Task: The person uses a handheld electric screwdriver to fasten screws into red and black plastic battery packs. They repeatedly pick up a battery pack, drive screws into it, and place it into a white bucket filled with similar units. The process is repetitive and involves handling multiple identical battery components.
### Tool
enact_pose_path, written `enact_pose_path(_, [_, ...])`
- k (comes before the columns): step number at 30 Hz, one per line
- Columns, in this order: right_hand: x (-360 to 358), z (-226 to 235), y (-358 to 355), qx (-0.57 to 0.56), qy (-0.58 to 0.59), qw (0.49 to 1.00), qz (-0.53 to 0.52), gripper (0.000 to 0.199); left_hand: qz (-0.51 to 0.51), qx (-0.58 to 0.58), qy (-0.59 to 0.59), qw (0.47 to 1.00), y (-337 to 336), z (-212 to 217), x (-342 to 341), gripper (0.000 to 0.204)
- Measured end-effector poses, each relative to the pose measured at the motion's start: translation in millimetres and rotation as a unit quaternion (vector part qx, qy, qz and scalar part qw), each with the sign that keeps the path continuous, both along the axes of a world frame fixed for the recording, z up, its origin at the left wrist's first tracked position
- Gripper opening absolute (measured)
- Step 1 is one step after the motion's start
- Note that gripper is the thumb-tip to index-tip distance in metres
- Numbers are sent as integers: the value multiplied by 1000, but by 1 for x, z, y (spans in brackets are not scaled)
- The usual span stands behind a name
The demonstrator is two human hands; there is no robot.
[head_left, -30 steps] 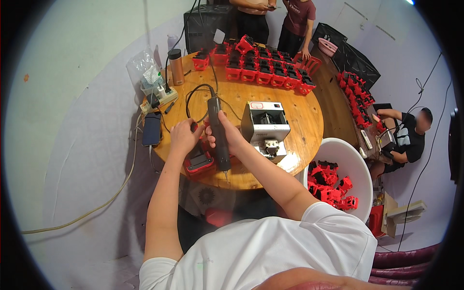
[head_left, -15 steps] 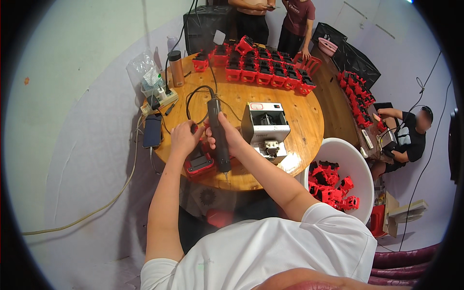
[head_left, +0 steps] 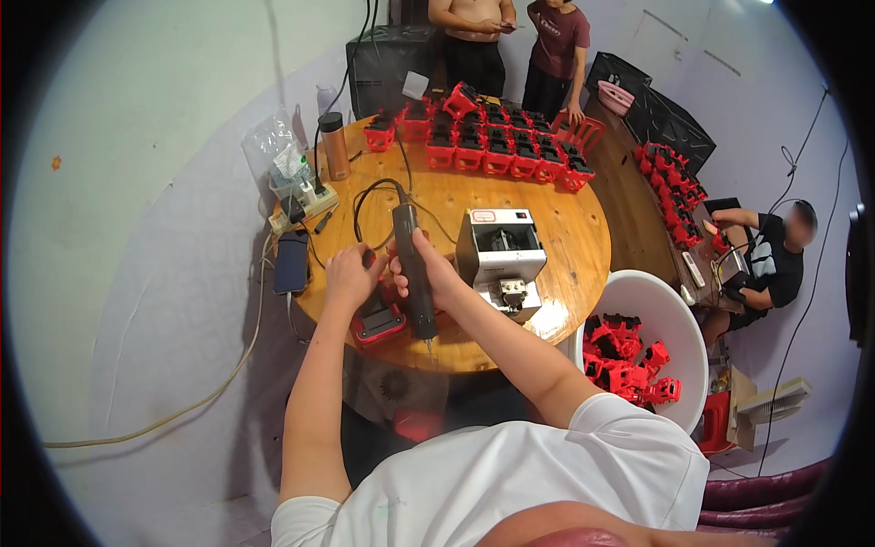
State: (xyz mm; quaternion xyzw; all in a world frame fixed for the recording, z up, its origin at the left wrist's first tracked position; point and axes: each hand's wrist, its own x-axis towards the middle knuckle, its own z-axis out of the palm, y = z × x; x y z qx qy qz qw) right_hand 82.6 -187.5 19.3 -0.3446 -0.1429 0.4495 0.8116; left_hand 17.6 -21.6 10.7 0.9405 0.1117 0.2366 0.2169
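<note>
My right hand [head_left: 427, 272] is wrapped round a black electric screwdriver [head_left: 415, 278], whose thin bit points down near the table's front edge. A cable runs from its top end. To its left, my left hand [head_left: 351, 276] has its fingers curled over the far side of a red and black plastic housing [head_left: 379, 325] on the table; the fingertips are partly hidden. The screwdriver's body and my right hand cover some of that housing. Just right of my right hand stands a silver, box-shaped screw feeder [head_left: 504, 251] with a small metal block at its front.
Rows of red and black housings [head_left: 497, 150] line the table's far side. A white tub [head_left: 697, 365] at the right holds more. A phone [head_left: 292, 263], power strip [head_left: 310, 208] and bronze bottle [head_left: 334, 146] stand at left. One person [head_left: 775, 255] sits at right; two stand behind the table.
The view has shifted slightly, so the table and tub sit a little differently in the picture. Both hands keep nearly the same places and grips.
</note>
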Motion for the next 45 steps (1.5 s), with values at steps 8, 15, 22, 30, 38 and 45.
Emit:
enact_pose_path(8, [2,-1,1,7,-1,1000,3,51,-1,-2,8,1000,2,-1,1,41])
enact_pose_path(15, [2,0,1,5,-12,1000,-5,50,2,10,7,1000,2,-2,4,40])
enact_pose_path(22, [0,2,0,-17,-24,1000,-3,54,-1,8,-15,1000,4,-4,3,41])
enact_pose_path(30, [0,0,0,13,-5,1000,3,50,8,-12,18,1000,4,-5,5,42])
enact_pose_path(38, [1,-1,0,8,-9,1000,-1,50,7,-11,23,1000,3,-6,4,41])
enact_pose_path(45, [1,4,-1,19,-12,1000,-5,49,6,-18,33,999,2,-1,6,42])
